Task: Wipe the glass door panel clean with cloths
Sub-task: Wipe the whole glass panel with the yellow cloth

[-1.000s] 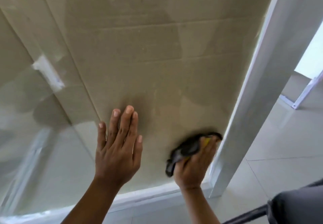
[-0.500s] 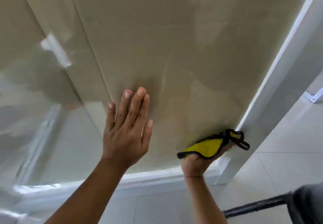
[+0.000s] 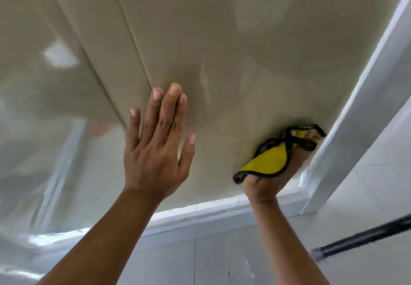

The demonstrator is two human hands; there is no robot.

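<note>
View from a head camera, looking down at the low part of a glass door panel [image 3: 222,51] and at 2 bare arms reaching toward it.

The left hand [image 3: 155,151] lies flat against the glass, left of centre. Its grip is spread and holds nothing: the fingers [image 3: 165,116] are straight and point up, and the thumb is out to the right. It appears to steady the panel.

The right hand [image 3: 273,173] is at the lower right corner of the glass, just beside the white frame post [image 3: 355,118] and just above the bottom rail [image 3: 211,209]. Its grip is closed round a bunched yellow cloth [image 3: 266,160] with dark edging and presses it against the glass. A loose loop of the edging sticks out toward the post. Only 1 cloth is in view.

The glass shows soft reflections and faint cloudy patches across its middle, so the wipe seems partly done. Pale tiled floor [image 3: 222,258] lies nearest the camera, with a dark pole [image 3: 367,233] at the near right.

To do this step well, the cloth should probably be flattened so more of its face meets the glass, and the loose loop tucked in so it does not drag. Working the corner along the post and then along the rail would likely catch grime that gathers at the edges. Overlapping strokes back toward the left should cover the cloudy patches. The flat left palm may leave prints, so that spot will likely need a final pass.
</note>
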